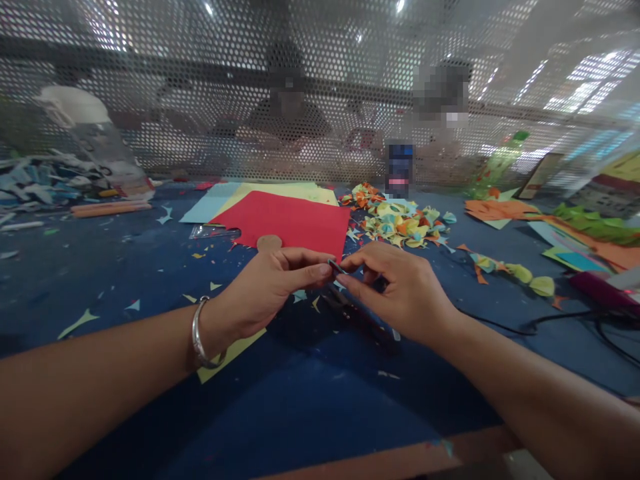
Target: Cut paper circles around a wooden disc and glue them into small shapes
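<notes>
Above the front of the blue table (310, 413), my two hands meet fingertip to fingertip at a small, thin blue piece of paper (336, 267), seen nearly edge-on. Thumb and fingers of my left hand (273, 283) are closed on its left end; a silver bangle is on that wrist. My right hand (395, 283) pinches the same piece from the right. Just behind the hands lies a red sheet of paper (300, 217) with a cut, jagged left edge. A round brown piece (269, 243) shows on it. Below my fingers a dark tool (343, 303) lies in shadow, its kind unclear.
Behind the right hand sits a heap of folded coloured paper pieces (400, 223). Paper scraps litter the table. A clear bottle with white cap (100, 140) stands left, a green-capped bottle (500, 163) right. Black cable (500, 327) runs right. People sit behind a perforated screen (330, 80).
</notes>
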The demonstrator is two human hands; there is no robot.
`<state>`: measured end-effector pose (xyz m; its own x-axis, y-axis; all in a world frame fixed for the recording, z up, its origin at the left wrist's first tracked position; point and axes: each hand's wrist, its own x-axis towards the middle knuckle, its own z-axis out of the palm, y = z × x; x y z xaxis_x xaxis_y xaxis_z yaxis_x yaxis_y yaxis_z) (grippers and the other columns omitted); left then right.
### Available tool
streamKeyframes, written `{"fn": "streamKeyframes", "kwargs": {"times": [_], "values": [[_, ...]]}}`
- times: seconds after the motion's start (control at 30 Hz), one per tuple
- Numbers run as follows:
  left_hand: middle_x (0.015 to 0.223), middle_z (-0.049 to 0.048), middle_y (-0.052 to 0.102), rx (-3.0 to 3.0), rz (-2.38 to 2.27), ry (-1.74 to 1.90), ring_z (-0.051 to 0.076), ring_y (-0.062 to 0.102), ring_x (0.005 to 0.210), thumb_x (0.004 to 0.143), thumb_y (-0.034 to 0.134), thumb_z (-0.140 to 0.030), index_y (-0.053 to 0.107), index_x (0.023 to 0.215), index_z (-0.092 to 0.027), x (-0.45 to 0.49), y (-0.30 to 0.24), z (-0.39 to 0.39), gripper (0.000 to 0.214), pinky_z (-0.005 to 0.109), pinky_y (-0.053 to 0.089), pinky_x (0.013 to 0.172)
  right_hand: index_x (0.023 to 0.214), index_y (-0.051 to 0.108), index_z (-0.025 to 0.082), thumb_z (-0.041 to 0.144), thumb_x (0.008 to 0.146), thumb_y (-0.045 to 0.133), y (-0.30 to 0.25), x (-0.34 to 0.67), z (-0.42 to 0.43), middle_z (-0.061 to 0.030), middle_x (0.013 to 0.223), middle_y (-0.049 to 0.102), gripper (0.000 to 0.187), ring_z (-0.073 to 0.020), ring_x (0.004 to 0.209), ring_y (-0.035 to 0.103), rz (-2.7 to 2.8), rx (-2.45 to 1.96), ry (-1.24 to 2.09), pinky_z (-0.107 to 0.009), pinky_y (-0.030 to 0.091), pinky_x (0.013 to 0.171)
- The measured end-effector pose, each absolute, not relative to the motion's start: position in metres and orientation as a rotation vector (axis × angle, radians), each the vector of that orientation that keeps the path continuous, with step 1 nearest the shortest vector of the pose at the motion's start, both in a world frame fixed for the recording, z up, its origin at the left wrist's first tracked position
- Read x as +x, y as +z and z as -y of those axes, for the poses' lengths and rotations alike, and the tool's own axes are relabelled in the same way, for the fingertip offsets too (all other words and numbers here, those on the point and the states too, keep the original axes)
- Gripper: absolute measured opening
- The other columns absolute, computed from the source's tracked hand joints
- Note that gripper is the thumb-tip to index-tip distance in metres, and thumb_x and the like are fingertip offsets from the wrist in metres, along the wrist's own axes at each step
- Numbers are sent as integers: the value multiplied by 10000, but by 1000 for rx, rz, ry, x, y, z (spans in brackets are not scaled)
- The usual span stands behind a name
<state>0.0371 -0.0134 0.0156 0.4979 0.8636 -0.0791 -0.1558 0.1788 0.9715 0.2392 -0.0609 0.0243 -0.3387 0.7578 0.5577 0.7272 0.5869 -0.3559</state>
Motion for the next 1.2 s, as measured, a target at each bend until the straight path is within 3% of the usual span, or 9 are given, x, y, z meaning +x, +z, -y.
{"fn": "streamKeyframes", "kwargs": {"times": [0.3,1.2], "values": [[888,41,728,1314,-750,861,137,632,847,735,831,-290,797,912,-170,35,12,12,216,277,488,832,929,670,164,284,913,653,23,238,62,-27,841,673,123,-110,641,580,2125,-1189,77,-262,457,632],[835,4,680,1306,-761,867,103,575,809,740,798,-231,815,843,-227,35,16,12,105,231,455,789,906,706,177,262,923,629,26,240,61,-13,816,679,116,-108,698,584,2078,-1226,211,-239,458,637]]}}
